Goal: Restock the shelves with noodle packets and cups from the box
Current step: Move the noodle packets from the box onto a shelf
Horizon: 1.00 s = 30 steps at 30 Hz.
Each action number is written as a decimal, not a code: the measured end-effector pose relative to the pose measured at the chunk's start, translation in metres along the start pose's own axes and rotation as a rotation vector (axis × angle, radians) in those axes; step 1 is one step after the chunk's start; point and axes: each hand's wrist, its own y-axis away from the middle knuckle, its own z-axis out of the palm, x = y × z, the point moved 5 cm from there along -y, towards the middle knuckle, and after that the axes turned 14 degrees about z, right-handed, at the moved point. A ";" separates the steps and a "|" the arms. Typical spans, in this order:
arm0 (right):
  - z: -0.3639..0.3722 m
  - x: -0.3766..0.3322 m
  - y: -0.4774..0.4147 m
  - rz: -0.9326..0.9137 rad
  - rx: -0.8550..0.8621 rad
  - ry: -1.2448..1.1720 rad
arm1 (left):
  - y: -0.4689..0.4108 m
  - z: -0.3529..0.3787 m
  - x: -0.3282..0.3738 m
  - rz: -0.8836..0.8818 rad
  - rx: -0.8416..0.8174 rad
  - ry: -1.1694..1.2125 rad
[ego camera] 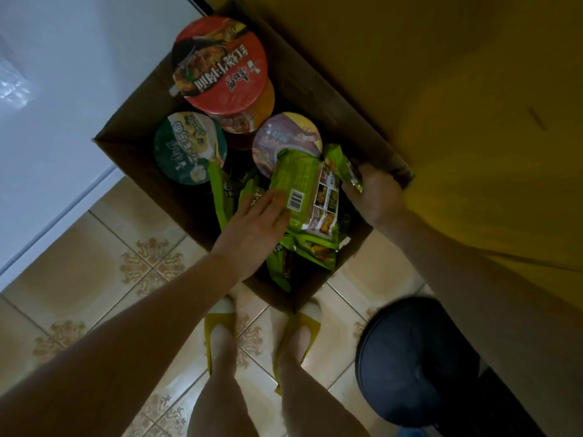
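1. The cardboard box (126, 143) stands open on the tiled floor (110, 247), just in front of the person's feet in yellow slippers (220, 326).
2. In the far part of the box are noodle cups: a red-lid cup (219, 61) on top, a green-lid cup (189, 148) and a purple-lid cup (285, 143).
3. Green packets fill the near part.
4. The left hand (252, 231) lies with straight fingers on the barcode packet (303, 190).
5. The right hand (375, 200) curls its fingers round the edge of a second green packet (342, 167) at the right wall of the box.
6. A white cabinet (63, 89) is near on the left; a yellow surface (473, 121) covers the right side; a dark round stool (416, 361) stands beside the right foot.
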 end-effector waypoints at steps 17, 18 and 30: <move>0.033 0.014 -0.013 0.187 0.108 0.147 | -0.027 0.026 -0.012 0.238 -0.022 0.054; 0.034 0.015 -0.013 0.181 0.111 0.148 | -0.031 0.026 -0.010 0.233 -0.038 0.033; 0.029 0.018 -0.011 0.147 0.119 0.060 | -0.048 0.025 -0.004 0.122 -0.280 0.031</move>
